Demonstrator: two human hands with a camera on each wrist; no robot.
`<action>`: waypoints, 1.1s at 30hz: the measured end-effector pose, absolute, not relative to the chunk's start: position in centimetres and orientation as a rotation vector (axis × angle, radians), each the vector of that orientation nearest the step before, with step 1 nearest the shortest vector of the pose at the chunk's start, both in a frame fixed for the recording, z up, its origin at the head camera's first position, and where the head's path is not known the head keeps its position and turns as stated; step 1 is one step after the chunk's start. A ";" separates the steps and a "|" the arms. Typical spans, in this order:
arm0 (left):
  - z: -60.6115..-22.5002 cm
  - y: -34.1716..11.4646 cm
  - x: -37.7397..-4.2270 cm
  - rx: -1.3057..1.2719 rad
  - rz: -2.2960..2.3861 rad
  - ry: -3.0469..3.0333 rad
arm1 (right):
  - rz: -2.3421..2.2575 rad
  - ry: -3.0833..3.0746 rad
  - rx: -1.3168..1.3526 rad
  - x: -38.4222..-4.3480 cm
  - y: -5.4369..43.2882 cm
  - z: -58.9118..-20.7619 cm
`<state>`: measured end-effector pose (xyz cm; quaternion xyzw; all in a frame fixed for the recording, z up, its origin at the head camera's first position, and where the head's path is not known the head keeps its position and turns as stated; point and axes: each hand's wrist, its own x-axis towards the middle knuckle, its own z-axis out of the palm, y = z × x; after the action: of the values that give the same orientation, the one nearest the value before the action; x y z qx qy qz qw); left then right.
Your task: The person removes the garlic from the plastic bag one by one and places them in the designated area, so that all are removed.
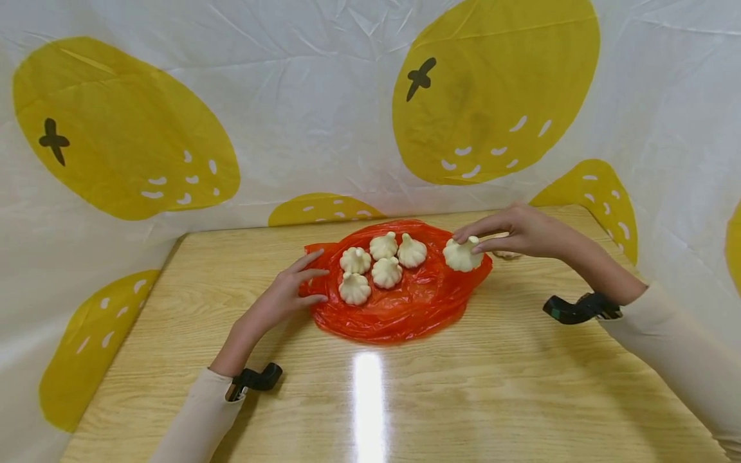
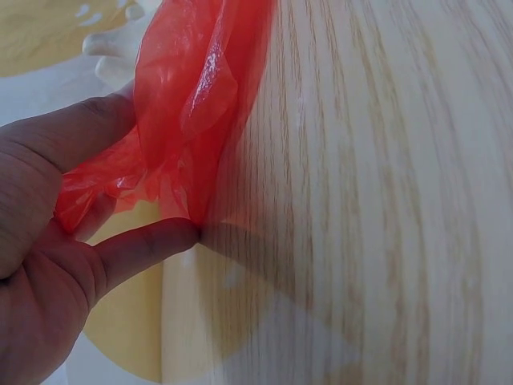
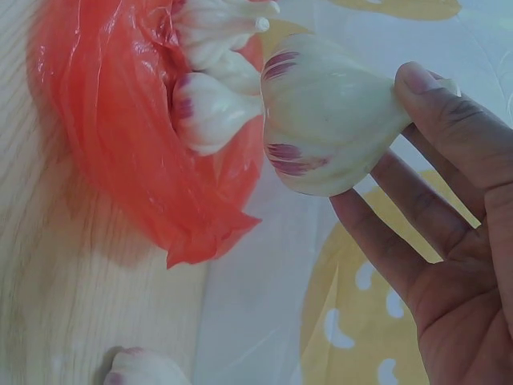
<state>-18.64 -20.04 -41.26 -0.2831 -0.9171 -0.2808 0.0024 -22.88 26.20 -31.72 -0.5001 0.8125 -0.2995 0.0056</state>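
My right hand (image 1: 523, 233) pinches a pale garlic bulb (image 1: 462, 256) by its stem, over the right side of a red plastic bag (image 1: 425, 308). Purple streaks mark the underside of this bulb in the right wrist view. Several more garlic bulbs (image 1: 386, 272) sit together in the opened bag. At its left edge, my left hand (image 1: 283, 292) holds the bag's crumpled rim between thumb and spread fingers; the left wrist view shows the thumb (image 2: 68, 136) against the red film, with some fingertips hidden behind it.
Another garlic bulb (image 3: 146, 367) lies on the wooden table (image 1: 509, 386) right of the bag, mostly hidden by the right hand in the head view. A white cloth with yellow lemon shapes (image 1: 324, 128) hangs behind the table. Both wrists wear black camera mounts (image 1: 573, 310).
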 end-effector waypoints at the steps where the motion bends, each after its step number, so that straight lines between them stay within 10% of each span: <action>1: -41.2 -20.0 -18.6 -0.890 -0.881 -2.876 | -0.938 2.547 -1.575 -22.9 26.3 -31.7; 33: -41.3 -19.8 -18.7 -0.877 -0.871 -2.890 | -1.095 2.675 -1.496 -23.7 31.4 -33.2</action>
<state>-18.67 -19.84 -41.30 -0.2790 -0.9194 -0.2772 -0.0010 -23.68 31.43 -33.24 -0.4589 0.8206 -0.3359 -0.0566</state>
